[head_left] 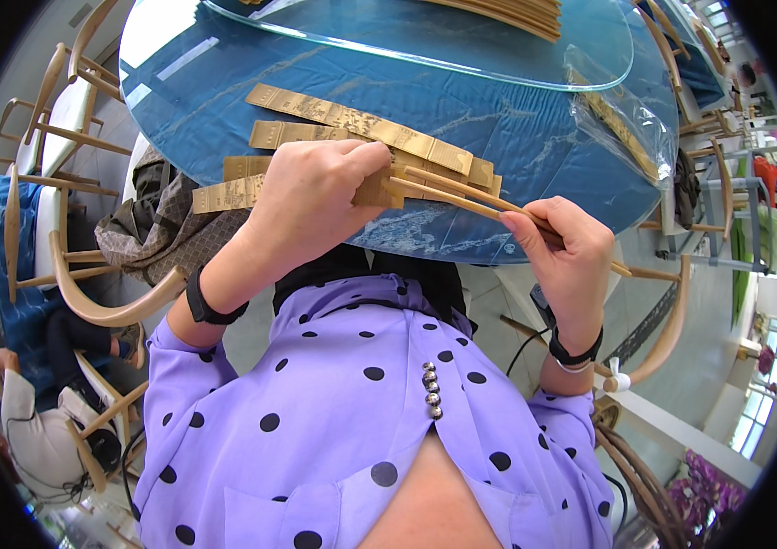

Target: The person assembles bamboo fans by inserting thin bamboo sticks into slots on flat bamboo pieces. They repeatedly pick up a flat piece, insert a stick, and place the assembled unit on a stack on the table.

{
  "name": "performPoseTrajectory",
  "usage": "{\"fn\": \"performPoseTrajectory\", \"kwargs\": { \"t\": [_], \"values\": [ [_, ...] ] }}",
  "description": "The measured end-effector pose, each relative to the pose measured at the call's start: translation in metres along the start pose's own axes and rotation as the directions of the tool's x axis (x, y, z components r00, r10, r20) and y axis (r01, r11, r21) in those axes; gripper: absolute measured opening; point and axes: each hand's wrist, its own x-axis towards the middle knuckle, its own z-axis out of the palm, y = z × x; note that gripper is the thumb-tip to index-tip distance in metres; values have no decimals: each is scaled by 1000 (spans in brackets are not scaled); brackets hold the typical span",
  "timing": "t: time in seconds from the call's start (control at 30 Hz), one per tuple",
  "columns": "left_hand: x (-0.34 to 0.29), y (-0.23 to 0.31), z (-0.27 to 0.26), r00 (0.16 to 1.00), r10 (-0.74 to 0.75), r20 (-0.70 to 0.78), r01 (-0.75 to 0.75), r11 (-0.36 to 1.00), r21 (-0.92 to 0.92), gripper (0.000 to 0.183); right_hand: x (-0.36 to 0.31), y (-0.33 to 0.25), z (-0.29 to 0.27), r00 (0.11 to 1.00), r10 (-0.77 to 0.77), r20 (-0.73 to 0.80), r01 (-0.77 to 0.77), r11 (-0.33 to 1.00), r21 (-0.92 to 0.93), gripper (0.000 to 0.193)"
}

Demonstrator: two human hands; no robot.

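Observation:
My left hand (311,188) is closed round a gold paper chopstick sleeve (377,191) at the near edge of the table. In my right hand (573,256) is a pair of wooden chopsticks (457,199), pinched between thumb and fingers. Their left ends meet the sleeve by my left fingers; whether the tips are inside it I cannot tell. Behind and under my left hand, several more gold chopstick sleeves (352,118) lie overlapping on the blue marbled tabletop (462,240).
A glass turntable (388,53) covers the table's far part, with a stack of wooden chopsticks (521,13) on it. A clear plastic bag (622,128) holding gold sleeves lies at the right. Wooden chairs (118,309) and a patterned brown cloth (164,229) are at the left.

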Motion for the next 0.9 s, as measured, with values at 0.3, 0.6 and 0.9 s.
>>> {"fn": "performPoseTrajectory", "kwargs": {
  "t": [0.3,0.6,0.9],
  "values": [
    [3,-3,5,998,-1,-56,-3,997,-72,34,-1,-4,-1,991,88,103,-93,995,46,24],
    [1,-8,3,989,129,69,-123,989,-79,30,7,14,-2,974,99,205,-123,987,104,23],
    [0,-5,7,995,86,51,-82,994,-73,28,4,8,-2,965,71,253,-105,986,127,23]
  ]
}}
